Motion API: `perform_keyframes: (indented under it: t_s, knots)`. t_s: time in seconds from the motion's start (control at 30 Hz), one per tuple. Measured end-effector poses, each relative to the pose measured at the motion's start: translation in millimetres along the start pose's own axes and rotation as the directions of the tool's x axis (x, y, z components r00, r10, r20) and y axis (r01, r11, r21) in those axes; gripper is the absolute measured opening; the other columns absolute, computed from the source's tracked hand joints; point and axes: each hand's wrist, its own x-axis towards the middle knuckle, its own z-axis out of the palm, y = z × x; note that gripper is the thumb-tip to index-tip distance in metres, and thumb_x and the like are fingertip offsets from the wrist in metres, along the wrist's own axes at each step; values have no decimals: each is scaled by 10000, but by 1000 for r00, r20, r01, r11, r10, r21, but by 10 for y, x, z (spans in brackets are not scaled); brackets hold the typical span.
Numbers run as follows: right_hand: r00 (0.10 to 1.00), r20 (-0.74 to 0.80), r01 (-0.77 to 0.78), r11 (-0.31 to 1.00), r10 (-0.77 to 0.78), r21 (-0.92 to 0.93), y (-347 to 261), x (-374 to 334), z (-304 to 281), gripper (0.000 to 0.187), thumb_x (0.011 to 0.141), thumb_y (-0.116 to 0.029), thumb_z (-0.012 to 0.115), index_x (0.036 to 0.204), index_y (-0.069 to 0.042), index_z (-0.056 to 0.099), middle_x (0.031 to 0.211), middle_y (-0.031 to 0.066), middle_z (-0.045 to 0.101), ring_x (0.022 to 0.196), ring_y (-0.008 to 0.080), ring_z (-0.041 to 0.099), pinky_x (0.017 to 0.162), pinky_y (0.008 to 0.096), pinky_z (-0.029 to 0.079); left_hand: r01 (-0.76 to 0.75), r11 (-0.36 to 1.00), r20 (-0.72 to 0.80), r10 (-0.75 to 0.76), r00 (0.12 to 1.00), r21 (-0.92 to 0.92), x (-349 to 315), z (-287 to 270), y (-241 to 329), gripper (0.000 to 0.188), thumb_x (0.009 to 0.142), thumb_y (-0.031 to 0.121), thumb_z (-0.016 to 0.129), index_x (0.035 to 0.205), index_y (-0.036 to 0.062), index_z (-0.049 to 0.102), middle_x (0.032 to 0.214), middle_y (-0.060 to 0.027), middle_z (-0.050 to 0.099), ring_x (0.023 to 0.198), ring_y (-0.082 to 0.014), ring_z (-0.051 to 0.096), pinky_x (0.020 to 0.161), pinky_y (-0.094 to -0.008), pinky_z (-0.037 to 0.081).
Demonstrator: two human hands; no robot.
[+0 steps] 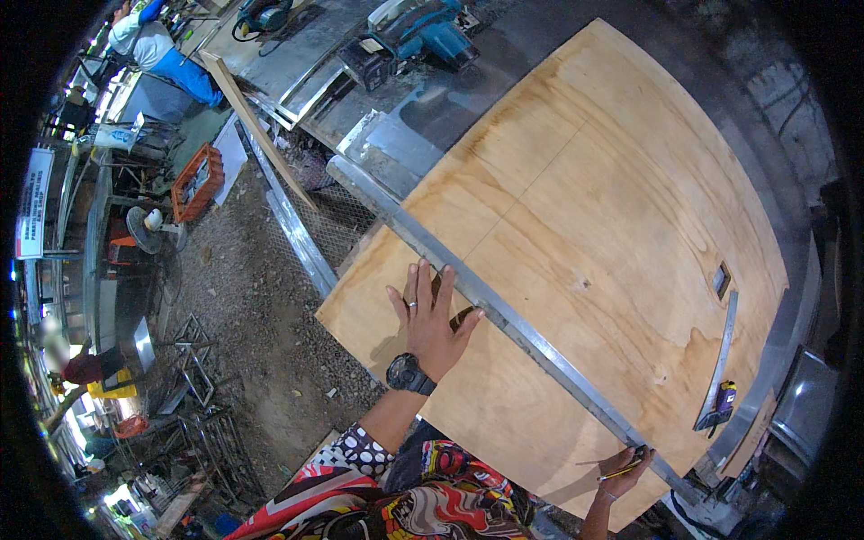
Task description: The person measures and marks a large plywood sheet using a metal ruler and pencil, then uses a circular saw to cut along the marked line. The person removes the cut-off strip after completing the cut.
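Observation:
A large plywood sheet (576, 243) lies before me, with a thin line drawn across its far part. A long metal bar (531, 331) runs diagonally over it. My left hand (434, 326), wearing a watch and a ring, is spread on the sheet with its fingertips against the bar. At the bar's near right end, my right hand (627, 475) holds a thin yellow-and-dark pencil (619, 471), its fingers closed beside the bar. A tape measure (721, 403) with its blade (727, 346) pulled out rests on the right of the sheet, near a small dark rectangular opening (721, 281).
Teal power tools (423, 36) sit on the metal bench at the back. A wooden strip (256, 130) and metal lengths (301, 238) lean at the left, near an orange crate (197, 183). Metal frames stand on gravelly ground (261, 315). Other people work far left.

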Motion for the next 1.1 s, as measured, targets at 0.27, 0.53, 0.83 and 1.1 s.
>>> perform_keyframes:
  t_s: [0.27, 0.53, 0.83, 1.1]
  knots:
    - [996, 7, -92, 990, 93, -108, 126, 28, -10, 533, 1053, -284, 620, 1458, 22, 457, 1519, 244, 475, 1368, 325, 494, 1155, 387, 376, -20, 1000, -7, 20, 1000, 13, 7, 27, -13, 829, 935, 571, 662, 1557, 74, 433, 1648, -259, 259, 1560, -422, 158, 1188, -700, -70]
    - [998, 26, -47, 993, 50, -109, 98, 60, 6, 553, 1053, -307, 619, 1464, 22, 450, 1449, 234, 518, 1314, 315, 519, 1137, 400, 393, -13, 1000, -3, 13, 1000, 13, 3, 77, -32, 843, 934, 561, 670, 1572, 76, 408, 1657, -261, 238, 1565, -427, 144, 1175, -722, -71]
    - [996, 8, -93, 996, 93, -7, 202, 29, 27, 553, 1049, -260, 630, 1477, 33, 439, 1438, 186, 509, 1302, 290, 506, 1124, 367, 393, -16, 997, -22, 18, 1000, 75, -12, 42, -22, 828, 897, 504, 734, 1552, 101, 426, 1649, -274, 251, 1541, -466, 196, 1179, -731, 76]
    - [998, 67, 7, 922, 21, -387, 221, -119, 51, 553, 1015, -253, 580, 1502, -19, 459, 1545, 222, 445, 1447, 380, 379, 1221, 477, 259, -39, 992, 19, 37, 999, 124, 29, 162, -126, 836, 890, 590, 700, 1506, 73, 471, 1594, -251, 370, 1533, -421, 250, 1155, -764, 104]
